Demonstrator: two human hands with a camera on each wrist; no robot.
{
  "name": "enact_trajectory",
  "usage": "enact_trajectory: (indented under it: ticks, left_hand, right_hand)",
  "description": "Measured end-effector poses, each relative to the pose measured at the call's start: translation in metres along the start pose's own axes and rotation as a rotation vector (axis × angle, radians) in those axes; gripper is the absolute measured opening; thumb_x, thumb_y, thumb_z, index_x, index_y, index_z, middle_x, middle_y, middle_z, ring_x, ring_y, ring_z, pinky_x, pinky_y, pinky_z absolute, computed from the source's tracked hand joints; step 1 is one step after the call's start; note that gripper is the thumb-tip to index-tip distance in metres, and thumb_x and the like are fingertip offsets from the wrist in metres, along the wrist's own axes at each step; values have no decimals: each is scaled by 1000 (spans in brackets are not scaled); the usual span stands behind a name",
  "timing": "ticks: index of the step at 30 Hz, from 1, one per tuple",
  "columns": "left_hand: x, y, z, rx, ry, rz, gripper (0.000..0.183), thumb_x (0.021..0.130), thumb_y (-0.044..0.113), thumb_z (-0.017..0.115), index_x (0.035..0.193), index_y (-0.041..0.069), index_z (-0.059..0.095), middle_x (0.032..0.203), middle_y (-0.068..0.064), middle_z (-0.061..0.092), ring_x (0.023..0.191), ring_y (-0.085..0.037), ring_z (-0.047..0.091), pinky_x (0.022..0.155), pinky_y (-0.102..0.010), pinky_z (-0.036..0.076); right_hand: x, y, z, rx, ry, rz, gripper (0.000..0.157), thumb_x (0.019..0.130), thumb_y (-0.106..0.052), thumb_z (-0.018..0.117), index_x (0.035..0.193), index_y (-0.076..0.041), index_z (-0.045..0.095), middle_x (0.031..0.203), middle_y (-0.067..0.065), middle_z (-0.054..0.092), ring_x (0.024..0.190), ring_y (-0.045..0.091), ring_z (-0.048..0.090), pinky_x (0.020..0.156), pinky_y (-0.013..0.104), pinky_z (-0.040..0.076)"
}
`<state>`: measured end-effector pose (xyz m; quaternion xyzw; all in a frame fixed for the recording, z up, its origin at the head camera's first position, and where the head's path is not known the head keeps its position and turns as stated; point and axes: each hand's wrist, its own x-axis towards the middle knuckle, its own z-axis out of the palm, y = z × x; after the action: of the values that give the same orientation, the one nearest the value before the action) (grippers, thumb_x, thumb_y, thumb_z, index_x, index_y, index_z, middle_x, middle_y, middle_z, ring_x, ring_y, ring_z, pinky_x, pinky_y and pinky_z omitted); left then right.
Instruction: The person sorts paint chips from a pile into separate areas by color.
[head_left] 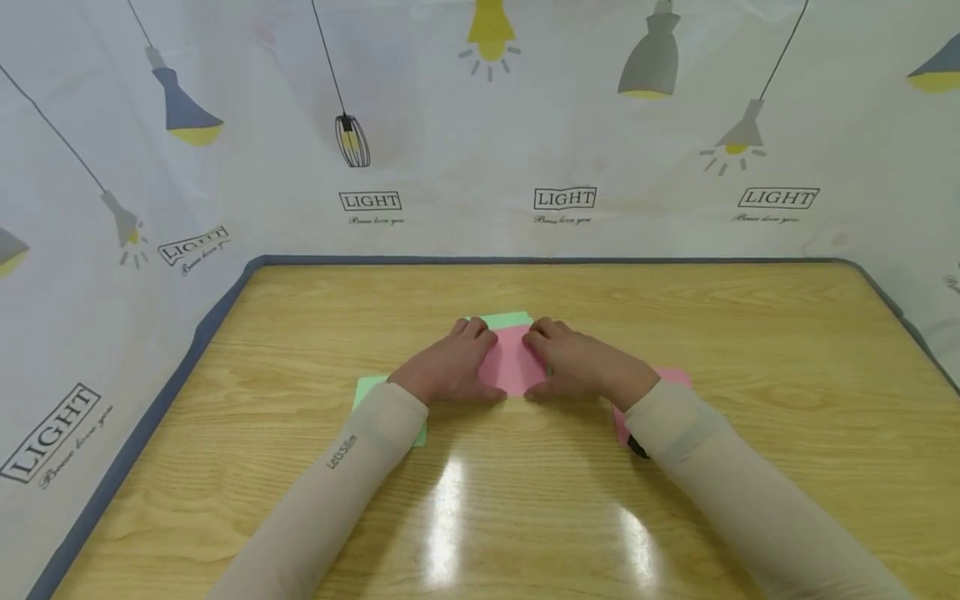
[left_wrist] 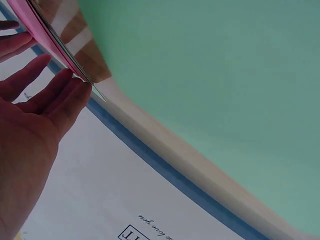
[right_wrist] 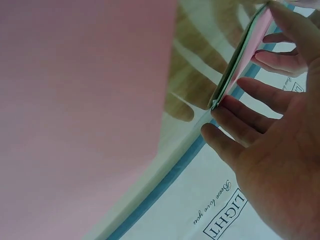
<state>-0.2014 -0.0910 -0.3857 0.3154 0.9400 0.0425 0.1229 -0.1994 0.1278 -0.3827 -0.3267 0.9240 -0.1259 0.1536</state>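
Observation:
A small stack of coloured paper (head_left: pixel 513 362) is at mid-table, with a pink sheet on top and a green sheet (head_left: pixel 504 319) showing past its far edge. My left hand (head_left: pixel 459 364) holds its left side, thumb near the front edge and fingers over the far one. On the opposite side, my right hand (head_left: pixel 572 360) holds it the same way. Seen from the right wrist, the stack (right_wrist: pixel 242 57) shows thin green and pink layers edge-on, with fingertips along its edge. The left wrist view shows fingertips against the stack's edge too.
Green paper (head_left: pixel 367 390) lies beneath my left wrist, partly covered by the sleeve. Pink paper (head_left: pixel 675 377) lies beneath my right wrist, a small black object (head_left: pixel 638 448) beside it. The wooden table (head_left: pixel 525 500) ends at a blue-edged, lamp-printed backdrop (head_left: pixel 465 150).

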Motion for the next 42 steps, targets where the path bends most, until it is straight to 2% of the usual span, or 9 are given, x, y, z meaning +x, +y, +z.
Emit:
enact_trajectory:
  ticks: [14, 20, 29, 36, 42]
  left_hand:
    - [-3, 1, 0, 34, 39, 31, 81, 85, 55, 67, 138, -2, 44, 127, -14, 42, 117, -26, 41, 100, -32, 41]
    - [-3, 2, -1, 17, 40, 29, 86, 84, 58, 67, 142, -1, 40, 132, -13, 40, 120, -24, 39, 102, -32, 41]
    - [-5, 0, -1, -7, 84, 81, 84, 83, 60, 68, 139, 3, 43, 140, -12, 38, 130, -25, 31, 106, -33, 36]
    - [-2, 2, -1, -4, 128, 115, 81, 82, 61, 69, 135, 3, 47, 135, -8, 40, 126, -22, 31, 102, -29, 38]
    - [1, 11, -5, -24, 134, 119, 80, 82, 59, 69, 136, 4, 47, 135, -7, 39, 125, -21, 33, 101, -29, 39]
  right_hand:
    - [-1, -3, 1, -46, 36, -39, 77, 86, -42, 75, 141, 3, 43, 140, 20, 39, 127, 35, 42, 102, 46, 40]
    - [-2, -4, 1, -64, 49, -39, 75, 86, -41, 75, 139, 2, 45, 137, 20, 40, 125, 35, 43, 101, 46, 41]
    - [-5, -3, -3, -5, 54, -15, 74, 83, -41, 77, 138, -2, 47, 138, 17, 38, 122, 31, 41, 100, 44, 42]
    - [-13, 0, -8, 3, 78, -5, 71, 82, -40, 78, 135, -4, 49, 139, 15, 37, 122, 29, 41, 98, 43, 43]
    - [-24, 5, -13, 3, 87, 1, 70, 82, -40, 77, 135, -3, 50, 140, 16, 37, 123, 32, 42, 98, 44, 43]
